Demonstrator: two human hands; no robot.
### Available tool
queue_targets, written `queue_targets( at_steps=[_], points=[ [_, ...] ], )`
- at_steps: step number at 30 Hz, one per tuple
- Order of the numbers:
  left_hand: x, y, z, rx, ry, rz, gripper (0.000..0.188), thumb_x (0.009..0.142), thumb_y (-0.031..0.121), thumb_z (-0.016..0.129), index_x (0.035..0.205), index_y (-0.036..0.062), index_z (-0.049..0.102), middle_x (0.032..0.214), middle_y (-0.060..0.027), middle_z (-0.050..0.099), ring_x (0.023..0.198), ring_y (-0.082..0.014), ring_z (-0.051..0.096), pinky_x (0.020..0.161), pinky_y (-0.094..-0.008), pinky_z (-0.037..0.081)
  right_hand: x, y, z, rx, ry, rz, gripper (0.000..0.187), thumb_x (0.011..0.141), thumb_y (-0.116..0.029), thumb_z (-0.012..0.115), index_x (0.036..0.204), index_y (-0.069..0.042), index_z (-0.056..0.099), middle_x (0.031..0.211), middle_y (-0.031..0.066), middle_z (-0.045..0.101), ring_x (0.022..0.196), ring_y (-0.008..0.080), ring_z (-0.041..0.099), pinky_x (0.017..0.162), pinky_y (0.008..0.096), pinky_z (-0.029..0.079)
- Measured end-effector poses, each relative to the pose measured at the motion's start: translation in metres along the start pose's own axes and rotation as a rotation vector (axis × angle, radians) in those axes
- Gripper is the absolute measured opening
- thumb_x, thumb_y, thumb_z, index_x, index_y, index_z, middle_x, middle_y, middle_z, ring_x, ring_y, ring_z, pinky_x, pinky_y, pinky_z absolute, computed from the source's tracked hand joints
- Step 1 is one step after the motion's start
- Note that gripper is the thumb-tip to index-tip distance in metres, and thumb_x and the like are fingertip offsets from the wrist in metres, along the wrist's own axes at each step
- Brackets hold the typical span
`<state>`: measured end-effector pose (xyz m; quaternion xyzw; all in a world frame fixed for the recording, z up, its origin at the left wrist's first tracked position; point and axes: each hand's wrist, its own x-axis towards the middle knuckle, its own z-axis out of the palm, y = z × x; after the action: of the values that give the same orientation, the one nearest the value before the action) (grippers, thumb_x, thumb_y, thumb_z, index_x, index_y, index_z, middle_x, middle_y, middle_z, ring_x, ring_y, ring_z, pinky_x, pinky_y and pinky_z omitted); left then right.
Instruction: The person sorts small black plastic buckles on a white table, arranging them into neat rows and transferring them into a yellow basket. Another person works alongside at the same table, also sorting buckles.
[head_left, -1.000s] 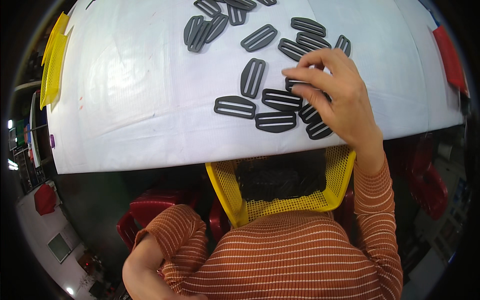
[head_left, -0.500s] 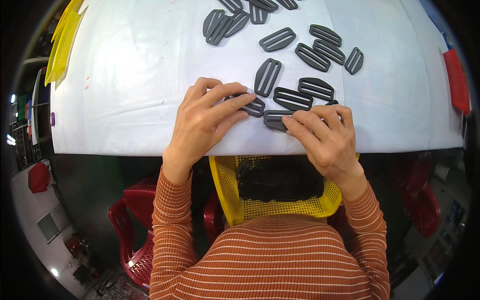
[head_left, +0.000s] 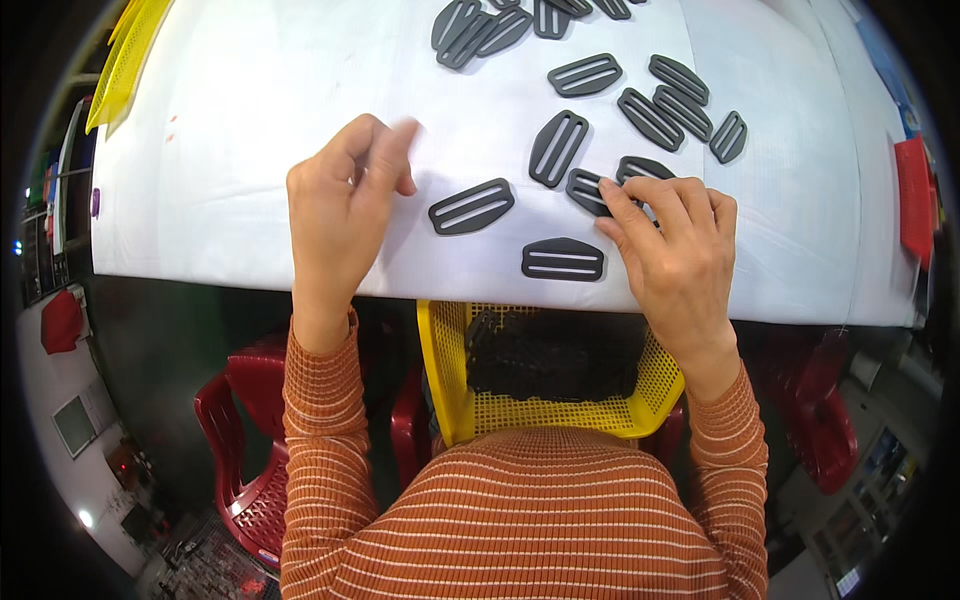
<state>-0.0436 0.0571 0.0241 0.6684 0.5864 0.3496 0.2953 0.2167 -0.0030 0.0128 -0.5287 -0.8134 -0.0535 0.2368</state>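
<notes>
I count 8 blk slotted buckles (head_left: pixel 562 247) mid/near on the white table (head_left: pixel 230 220), 2+ partly under R hand (head_left: pixel 682 255), uncounted others far, cut off; 1 yellow basket (head_left: pixel 445 390) below near edge. R: palm down, fingertips on a buckle, can't tell if gripping. L hand (head_left: pixel 338 195): raised, blurred, loosely open, nothing visible in it.

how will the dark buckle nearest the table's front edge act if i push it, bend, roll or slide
The buckle looks stiff, as its slotted frame has straight bars. Lying flat and thin, it probably won't roll. It would likely slide, since the white tabletop looks fairly smooth.
</notes>
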Motion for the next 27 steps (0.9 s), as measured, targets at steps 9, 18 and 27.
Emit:
queue_targets(
  at_steps=[9,18,27],
  points=[
    [0.014,0.019,0.046,0.159,-0.088,0.327,0.018,0.084,0.010,0.073,0.101,0.0039,0.073,0.092,-0.0064,0.069,0.075,-0.0144,0.062,0.064,-0.0252,0.050,0.010,0.004,0.000,0.333,-0.112,0.157,0.011,0.082,-0.013,0.074,0.091,-0.007,0.072,0.080,0.0010,0.062,0.077,0.0186,0.058,0.072,0.0328,0.038],
    [0.013,0.027,0.067,0.284,-0.084,0.493,0.019,0.086,0.013,0.069,0.100,0.0004,0.071,0.089,-0.0105,0.069,0.084,-0.0247,0.065,0.071,-0.0335,0.053,-0.001,0.046,-0.013,0.173,-0.048,0.339,0.020,0.078,-0.019,0.078,0.093,-0.007,0.074,0.086,0.0024,0.064,0.082,0.0209,0.058,0.075,0.0352,0.040],
    [0.019,0.033,0.055,0.420,0.079,0.404,0.019,0.081,0.008,0.074,0.099,0.0033,0.070,0.093,-0.0080,0.067,0.086,-0.0238,0.061,0.075,-0.0344,0.048,0.008,0.053,-0.015,0.477,-0.064,0.461,0.015,0.077,-0.006,0.074,0.090,-0.004,0.067,0.090,0.0044,0.064,0.087,0.0229,0.061,0.076,0.0342,0.048]
  ],
)
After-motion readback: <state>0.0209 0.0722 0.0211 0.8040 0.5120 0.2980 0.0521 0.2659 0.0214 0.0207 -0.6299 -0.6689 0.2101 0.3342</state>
